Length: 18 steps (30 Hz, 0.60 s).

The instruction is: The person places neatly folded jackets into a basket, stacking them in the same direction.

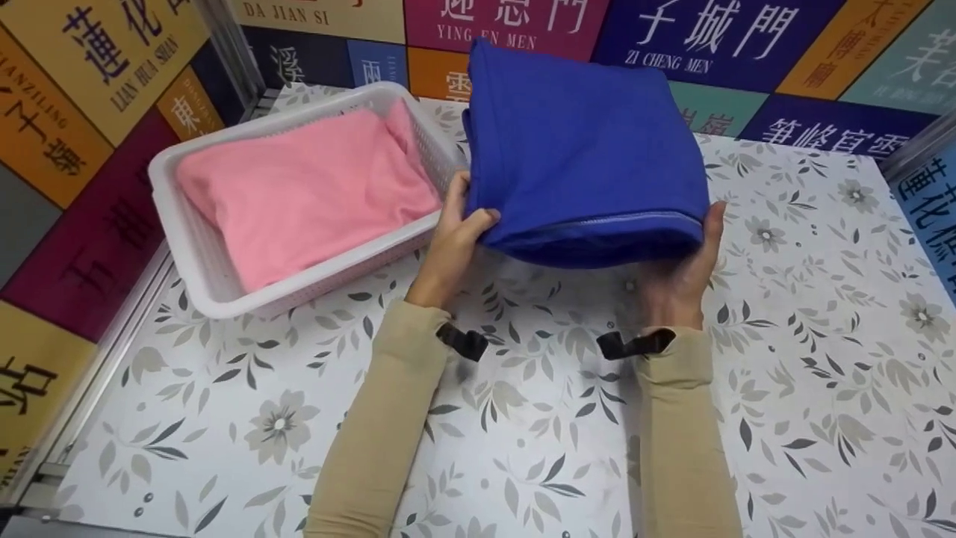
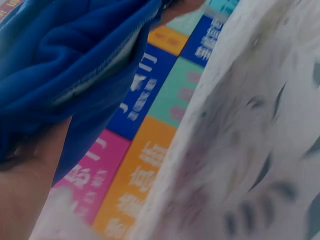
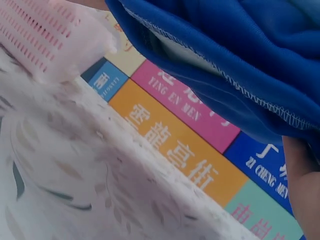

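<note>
A folded blue garment (image 1: pixel 590 142) with a stitched hem is held up above the table by both hands. At its near left corner my left hand (image 1: pixel 450 243) grips it, thumb over the top. My right hand (image 1: pixel 688 276) holds the near right corner, its thumb along the side and its fingers mostly hidden. The left wrist view shows the hem of the blue garment (image 2: pixel 75 75) sagging in folds above the left hand (image 2: pixel 35 175). From the right wrist, the blue garment (image 3: pixel 220 55) also appears raised off the tabletop, the right hand (image 3: pixel 304 185) at its edge.
To the left stands a white plastic basket (image 1: pixel 216 308) with perforated walls, a folded pink cloth (image 1: pixel 306 194) lying inside. The blue garment's left edge is close to its right rim. Colourful lettered panels (image 1: pixel 694 37) border the flower-patterned table (image 1: pixel 523 448) at the back and sides.
</note>
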Each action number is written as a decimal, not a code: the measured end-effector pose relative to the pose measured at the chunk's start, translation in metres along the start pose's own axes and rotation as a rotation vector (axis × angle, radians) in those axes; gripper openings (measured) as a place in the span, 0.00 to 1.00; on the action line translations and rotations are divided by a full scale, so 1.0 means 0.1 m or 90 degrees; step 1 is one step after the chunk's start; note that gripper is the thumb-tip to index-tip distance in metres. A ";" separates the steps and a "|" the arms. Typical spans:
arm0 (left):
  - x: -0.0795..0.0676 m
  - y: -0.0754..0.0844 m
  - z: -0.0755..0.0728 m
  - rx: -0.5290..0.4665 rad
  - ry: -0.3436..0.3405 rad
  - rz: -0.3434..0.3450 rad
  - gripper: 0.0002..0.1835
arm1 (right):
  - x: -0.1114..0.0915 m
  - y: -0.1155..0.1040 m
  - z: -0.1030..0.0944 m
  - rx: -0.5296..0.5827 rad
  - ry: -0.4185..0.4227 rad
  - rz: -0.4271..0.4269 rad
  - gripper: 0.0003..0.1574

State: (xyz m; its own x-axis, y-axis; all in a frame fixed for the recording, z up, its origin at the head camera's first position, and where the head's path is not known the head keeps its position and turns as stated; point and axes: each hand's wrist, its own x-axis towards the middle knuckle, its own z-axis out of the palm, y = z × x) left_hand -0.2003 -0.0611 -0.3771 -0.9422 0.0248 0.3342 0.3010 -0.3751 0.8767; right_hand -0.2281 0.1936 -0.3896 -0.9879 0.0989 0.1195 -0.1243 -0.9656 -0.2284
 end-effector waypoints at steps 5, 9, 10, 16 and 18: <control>-0.02 0.25 -0.06 0.021 -0.022 0.011 0.19 | -0.02 0.10 0.12 -0.014 -0.052 -0.019 0.35; -0.08 0.45 -0.06 0.031 -0.019 0.011 0.19 | -0.05 0.16 0.20 0.031 -0.071 -0.002 0.37; -0.08 0.49 -0.06 0.023 -0.017 0.009 0.19 | -0.06 0.17 0.21 0.038 -0.079 0.002 0.38; -0.03 0.49 -0.19 0.065 0.000 0.038 0.19 | -0.06 0.29 0.27 0.039 -0.144 0.033 0.36; -0.03 0.53 -0.22 0.091 0.007 0.049 0.20 | -0.06 0.34 0.28 0.032 -0.155 0.054 0.36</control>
State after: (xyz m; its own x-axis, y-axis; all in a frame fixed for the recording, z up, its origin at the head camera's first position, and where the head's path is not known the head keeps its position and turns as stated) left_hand -0.1844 -0.1013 -0.3388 -0.9167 -0.0101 0.3994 0.3900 -0.2393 0.8892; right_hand -0.2235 0.1530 -0.3707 -0.9426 -0.0375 0.3318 -0.0312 -0.9794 -0.1996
